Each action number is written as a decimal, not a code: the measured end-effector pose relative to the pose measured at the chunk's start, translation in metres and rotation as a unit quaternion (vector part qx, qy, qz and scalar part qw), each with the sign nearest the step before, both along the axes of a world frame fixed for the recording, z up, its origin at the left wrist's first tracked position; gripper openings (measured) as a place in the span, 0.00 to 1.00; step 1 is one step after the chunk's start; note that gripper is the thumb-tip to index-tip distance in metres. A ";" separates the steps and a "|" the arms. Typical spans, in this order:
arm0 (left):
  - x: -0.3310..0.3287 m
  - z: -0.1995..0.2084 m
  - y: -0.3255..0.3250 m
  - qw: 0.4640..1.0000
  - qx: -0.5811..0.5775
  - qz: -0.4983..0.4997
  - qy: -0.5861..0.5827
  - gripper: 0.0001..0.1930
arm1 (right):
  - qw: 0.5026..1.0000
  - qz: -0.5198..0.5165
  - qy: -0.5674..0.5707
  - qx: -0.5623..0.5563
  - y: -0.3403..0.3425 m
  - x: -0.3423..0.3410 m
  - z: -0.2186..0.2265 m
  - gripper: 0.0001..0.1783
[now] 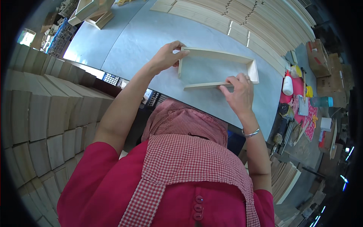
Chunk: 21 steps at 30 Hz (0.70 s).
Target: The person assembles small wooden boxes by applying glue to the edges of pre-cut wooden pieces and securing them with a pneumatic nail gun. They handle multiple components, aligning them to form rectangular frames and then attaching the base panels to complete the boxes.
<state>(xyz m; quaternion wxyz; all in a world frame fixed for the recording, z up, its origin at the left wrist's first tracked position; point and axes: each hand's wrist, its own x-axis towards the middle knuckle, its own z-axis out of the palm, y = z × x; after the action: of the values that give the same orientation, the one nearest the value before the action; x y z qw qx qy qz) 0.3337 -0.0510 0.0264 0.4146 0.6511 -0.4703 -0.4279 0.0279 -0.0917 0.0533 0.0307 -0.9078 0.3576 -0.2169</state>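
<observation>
A rectangular frame of thin pale wooden boards [221, 54] stands on the grey tabletop between my hands. Its near left corner is apart: a gap shows between the short left board and the near long board [202, 86]. With fingers and thumb, my left hand [169, 56] grips the far left corner. My right hand [240, 92] pinches the near long board toward its right end, thumb on the near side. The right short board [252, 70] meets the far board at the back right corner. My right fingers partly cover the near right corner.
Rows of thin wooden slats [227, 19] lie along the table's far side. Wooden boxes [90, 13] sit at the far left. Stacked wood blocks [56, 109] rise on my left. A white glue bottle with a red cap [287, 85] and tools stand at the right.
</observation>
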 end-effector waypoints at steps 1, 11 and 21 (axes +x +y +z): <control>-0.002 -0.002 0.002 1.000 -0.006 0.004 0.004 0.24 | 1.000 0.015 -0.019 0.000 -0.002 0.001 -0.002 0.19; -0.004 -0.014 0.043 0.988 -0.040 -0.127 0.080 0.50 | 0.994 0.046 -0.079 0.067 -0.013 -0.001 -0.028 0.17; -0.025 -0.016 0.051 0.986 -0.080 -0.118 -0.090 0.60 | 0.992 0.049 -0.087 0.072 -0.014 0.000 -0.031 0.17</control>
<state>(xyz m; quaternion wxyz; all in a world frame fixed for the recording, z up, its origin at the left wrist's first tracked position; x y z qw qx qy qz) 0.3085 0.0004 0.0102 0.3676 0.5916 -0.6122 -0.3743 0.0280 -0.1059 0.0222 0.1377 -0.8972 0.3239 -0.2666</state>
